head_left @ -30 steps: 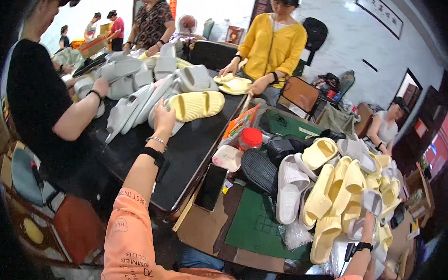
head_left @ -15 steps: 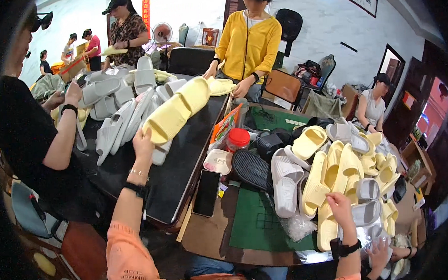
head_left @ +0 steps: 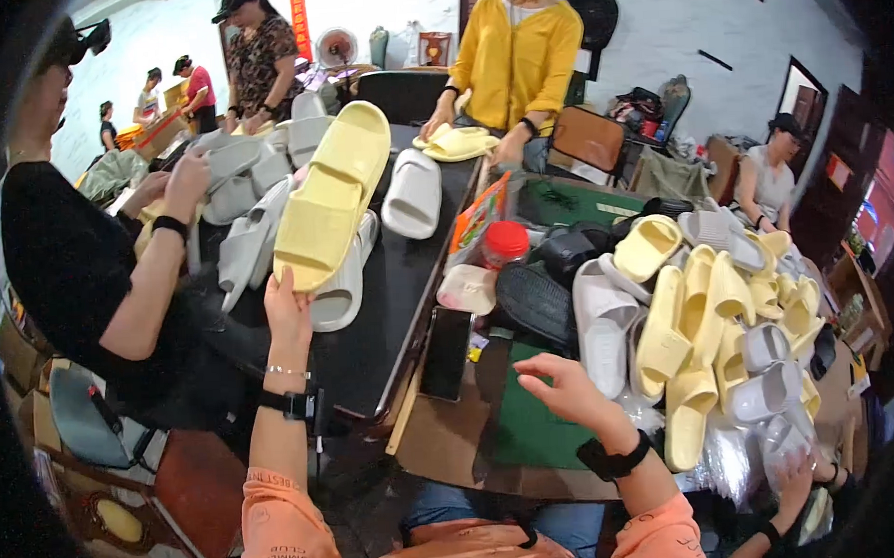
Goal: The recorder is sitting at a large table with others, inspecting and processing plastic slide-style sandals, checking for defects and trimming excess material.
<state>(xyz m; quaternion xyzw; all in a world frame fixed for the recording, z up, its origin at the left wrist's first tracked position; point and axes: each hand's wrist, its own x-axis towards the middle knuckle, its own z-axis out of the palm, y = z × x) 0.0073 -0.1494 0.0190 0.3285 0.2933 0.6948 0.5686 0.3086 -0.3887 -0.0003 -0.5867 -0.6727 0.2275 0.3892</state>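
My left hand [head_left: 289,308] pinches the lower end of a pale yellow slipper [head_left: 326,206], which it holds up at a tilt over the black table. Grey slippers [head_left: 340,296] show beneath and beside it. My right hand [head_left: 563,386] is in the air over the green mat [head_left: 534,440], its fingers apart and holding nothing. Nearest to that hand are a light grey slipper [head_left: 602,347] and a yellow slipper [head_left: 661,339] at the left side of a large pile.
A black phone [head_left: 447,354], a pinkish-white dish [head_left: 466,289] and a red-lidded jar [head_left: 505,243] stand along the table edge. Across from me a person in yellow handles yellow slippers [head_left: 458,143]. Someone in black works at my left. Another person's hand [head_left: 797,475] touches clear plastic at lower right.
My right hand has left the yellow slippers, moved left and spread its fingers. The slipper in my left hand now stands steeper. The whole view has shifted a little.
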